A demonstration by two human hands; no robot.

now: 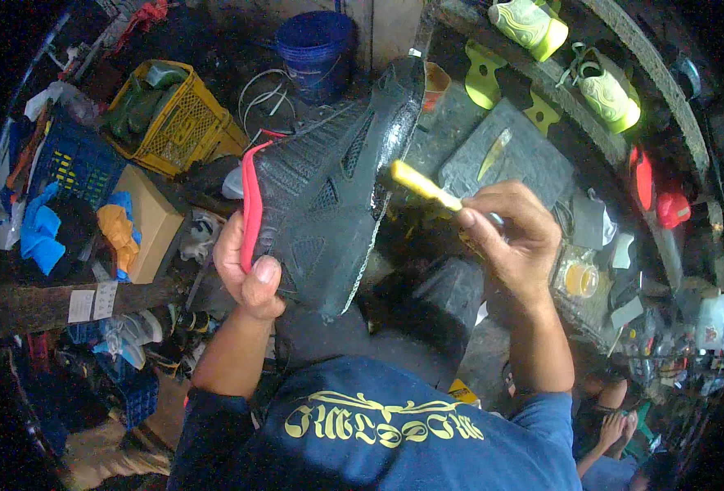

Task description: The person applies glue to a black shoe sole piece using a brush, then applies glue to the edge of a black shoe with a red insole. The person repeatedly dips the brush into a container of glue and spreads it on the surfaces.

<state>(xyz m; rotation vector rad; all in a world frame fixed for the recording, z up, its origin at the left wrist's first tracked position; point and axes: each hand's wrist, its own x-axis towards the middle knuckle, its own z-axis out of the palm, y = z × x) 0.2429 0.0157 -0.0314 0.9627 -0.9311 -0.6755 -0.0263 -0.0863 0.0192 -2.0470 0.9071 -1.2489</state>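
Observation:
My left hand [250, 274] grips a black knit shoe [321, 188] by its heel end, fingers at the pink-red collar lining and thumb on the near side. The shoe is held up on its side, toe pointing up and away, its bottom edge turned right. A wet-looking shine runs along that edge near the toe. My right hand [513, 233] pinches a slim yellow brush [423, 186] between thumb and fingers. The brush's head is at the shoe's bottom edge, near the middle; whether it touches is hard to tell.
Ahead stands a blue bucket [317, 53]; to its left is a yellow crate [173, 123]. A dark flat slab [509, 155] lies beyond my right hand, with a yellow jar [580, 280] nearer. Lime-yellow shoes [607, 94] sit on a rack at right. Another person's hands [615, 430] show lower right.

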